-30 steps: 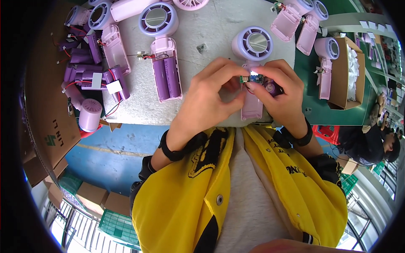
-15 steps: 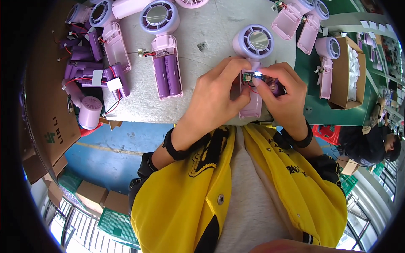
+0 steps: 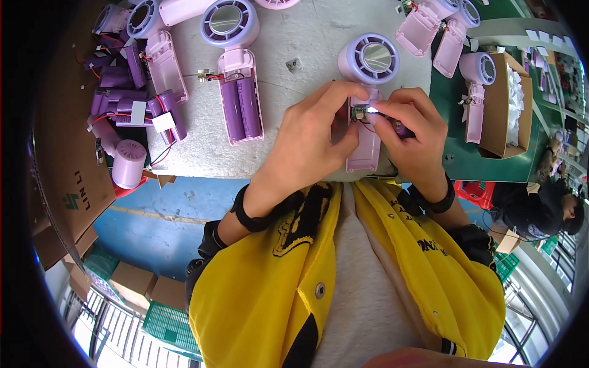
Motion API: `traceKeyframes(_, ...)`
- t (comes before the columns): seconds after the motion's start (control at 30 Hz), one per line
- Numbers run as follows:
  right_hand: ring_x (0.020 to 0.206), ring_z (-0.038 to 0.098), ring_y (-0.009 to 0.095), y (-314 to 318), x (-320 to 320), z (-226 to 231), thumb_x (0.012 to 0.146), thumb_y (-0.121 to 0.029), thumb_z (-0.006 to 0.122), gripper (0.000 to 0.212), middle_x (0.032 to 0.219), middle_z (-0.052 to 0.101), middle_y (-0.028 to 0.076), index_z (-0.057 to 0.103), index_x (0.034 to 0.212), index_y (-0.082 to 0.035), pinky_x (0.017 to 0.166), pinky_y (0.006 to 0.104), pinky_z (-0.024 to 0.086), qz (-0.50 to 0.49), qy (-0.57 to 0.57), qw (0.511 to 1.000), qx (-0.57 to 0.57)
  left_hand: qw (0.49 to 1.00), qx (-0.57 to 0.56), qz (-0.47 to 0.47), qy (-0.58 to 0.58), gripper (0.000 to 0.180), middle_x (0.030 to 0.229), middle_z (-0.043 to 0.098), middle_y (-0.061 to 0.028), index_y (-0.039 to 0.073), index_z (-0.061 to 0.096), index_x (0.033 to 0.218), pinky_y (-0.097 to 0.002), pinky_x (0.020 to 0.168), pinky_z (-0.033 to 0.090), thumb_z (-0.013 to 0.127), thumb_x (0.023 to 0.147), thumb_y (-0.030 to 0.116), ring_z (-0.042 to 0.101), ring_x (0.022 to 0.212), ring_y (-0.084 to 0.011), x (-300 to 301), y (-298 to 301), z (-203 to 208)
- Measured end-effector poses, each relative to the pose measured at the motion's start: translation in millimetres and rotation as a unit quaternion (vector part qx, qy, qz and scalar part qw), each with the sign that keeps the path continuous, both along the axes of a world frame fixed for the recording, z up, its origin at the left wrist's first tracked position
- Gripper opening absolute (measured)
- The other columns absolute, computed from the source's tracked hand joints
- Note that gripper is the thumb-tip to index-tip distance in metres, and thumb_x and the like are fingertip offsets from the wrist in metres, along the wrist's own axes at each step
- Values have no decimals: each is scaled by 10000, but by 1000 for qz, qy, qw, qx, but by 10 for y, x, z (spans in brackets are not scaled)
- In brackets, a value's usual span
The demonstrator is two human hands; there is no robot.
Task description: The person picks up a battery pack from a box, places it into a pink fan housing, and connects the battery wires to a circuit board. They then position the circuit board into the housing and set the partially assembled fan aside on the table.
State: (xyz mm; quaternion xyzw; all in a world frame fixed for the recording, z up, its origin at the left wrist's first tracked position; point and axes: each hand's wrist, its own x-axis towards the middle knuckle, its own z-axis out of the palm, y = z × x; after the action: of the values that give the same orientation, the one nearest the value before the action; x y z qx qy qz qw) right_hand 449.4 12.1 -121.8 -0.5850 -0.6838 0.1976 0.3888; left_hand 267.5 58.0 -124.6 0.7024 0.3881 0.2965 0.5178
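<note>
A handheld fan with its pink handle shell lying open is in front of me at the table edge, its round lilac head pointing away. My left hand curls against the shell's left side, index finger at the neck and thumb near the edge. In my right hand, thumb and index finger pinch a small green circuit board with a bright white light glowing on it. Thin wires run below the board. A purple battery shows partly under the right hand's fingers.
To the left lies another open fan with two purple batteries in its handle. Beyond it several wired purple batteries are heaped beside a cardboard box. At right are more open fans and a carton of white pieces. A person sits farther right.
The circuit board has shifted slightly left over the handle and its light is more covered by the right fingers. Both hands stay almost in place.
</note>
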Motion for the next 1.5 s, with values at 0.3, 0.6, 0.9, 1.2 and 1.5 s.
traceKeyframes(0.3, 637, 611, 167, 16, -37, 8, 730, -27, 798, 237, 864, 614, 72, 717, 946, -83, 540, 273, 495, -16, 7, 1000, 5, 1000, -8, 13, 21, 437, 829, 652, -74, 90, 575, 1148, -300, 605, 520, 696, 746, -35, 642, 644, -167, 24, -2, -2)
traceKeyframes(0.6, 637, 612, 164, 25, -16, -15, 731, -29, 798, 240, 856, 617, 70, 719, 950, -87, 538, 273, 496, -3, 5, 1000, 20, 1000, -1, 13, 25, 431, 826, 655, -81, 91, 575, 1144, -296, 593, 516, 694, 748, -28, 635, 633, -171, 23, 2, -3)
traceKeyframes(0.9, 625, 623, 176, -21, -42, -7, 735, -43, 803, 226, 854, 630, 73, 697, 931, -82, 530, 276, 499, -24, -4, 1000, 11, 1000, -15, 8, 23, 405, 858, 645, -97, 81, 568, 1118, -334, 608, 526, 679, 742, -22, 645, 652, -213, 23, -30, -1)
traceKeyframes(1.2, 619, 625, 197, 10, -67, 62, 748, -64, 793, 200, 854, 630, 82, 679, 912, -69, 534, 296, 504, -33, 3, 998, -45, 997, -72, -5, -12, 428, 877, 671, -99, 88, 602, 1190, -282, 653, 538, 649, 792, -61, 665, 710, -185, -22, 25, 1)
traceKeyframes(1.5, 631, 587, 171, 68, -34, 80, 746, -20, 762, 213, 834, 627, 84, 642, 922, -27, 583, 281, 474, -31, 36, 995, -92, 1000, 21, -8, 16, 320, 1052, 701, -151, 50, 721, 1072, -287, 759, 554, 595, 830, -118, 708, 876, -239, -32, 13, -35)
